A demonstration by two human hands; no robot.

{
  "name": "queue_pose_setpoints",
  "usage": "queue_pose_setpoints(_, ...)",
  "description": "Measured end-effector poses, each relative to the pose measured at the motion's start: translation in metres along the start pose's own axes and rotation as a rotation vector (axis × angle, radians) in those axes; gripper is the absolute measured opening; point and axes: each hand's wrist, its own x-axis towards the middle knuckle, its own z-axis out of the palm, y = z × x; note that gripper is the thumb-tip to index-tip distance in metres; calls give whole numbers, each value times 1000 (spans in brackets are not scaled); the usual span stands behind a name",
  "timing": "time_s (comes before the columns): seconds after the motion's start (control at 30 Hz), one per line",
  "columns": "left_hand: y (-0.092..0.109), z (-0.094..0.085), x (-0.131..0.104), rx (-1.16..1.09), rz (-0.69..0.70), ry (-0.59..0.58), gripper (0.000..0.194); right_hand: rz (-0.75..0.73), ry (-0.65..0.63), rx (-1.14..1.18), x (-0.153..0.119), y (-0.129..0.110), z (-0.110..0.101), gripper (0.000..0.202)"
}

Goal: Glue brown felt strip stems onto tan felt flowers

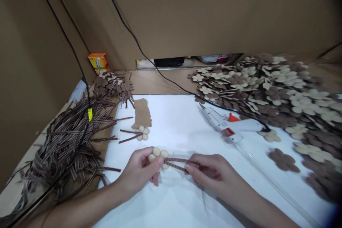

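Note:
My left hand point(144, 165) pinches a cream felt flower point(156, 151), its thumb pressed on the flower's middle. From under that thumb a brown stitched ribbon point(177, 159) runs rightward in two strands. The fingers of my right hand point(211, 171) are closed on the ribbon's far ends, holding the strands slightly apart. Both hands are over the white board point(176, 121). Beyond my left hand lies another cream flower point(143, 133) with two ribbon strands pointing left. The ribbon's join at the held flower is hidden by my thumb.
A white glue gun point(224, 124) with a long clear glue stick point(272, 178) lies at right. Behind it spreads a heap of brown and cream flowers point(278, 92). Loose ribbons point(72, 139) pile up at left, near an orange box point(98, 62). A black cable point(133, 39) crosses the back.

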Motion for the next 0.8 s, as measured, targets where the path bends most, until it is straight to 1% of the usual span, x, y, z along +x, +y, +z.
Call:
queue_pose_setpoints(0.07, 0, 0, 0, -2, -5, 18, 36, -7, -50, -18, 1, 2, -3, 37)
queue_pose_setpoints(0.13, 0, 0, 0, 2, -9, 29, 37, -18, -67, -41, 1, 4, -5, 37)
queue_pose_setpoints(0.3, 1, 1, 0, -13, -10, 24, 38, -32, 44, -84, 5, 11, -12, 40)
queue_pose_setpoints(0.37, 1, 1, 0, -6, -15, 25, 38, -22, 57, -97, 6, 12, -14, 40)
queue_pose_setpoints(0.57, 2, 2, 0, -23, -11, 15, 37, -1, -27, -55, 8, 10, -13, 34)
queue_pose_setpoints(0.8, 2, 2, 0, -49, -4, 3, 37, 25, -11, -21, 9, 5, -15, 32)
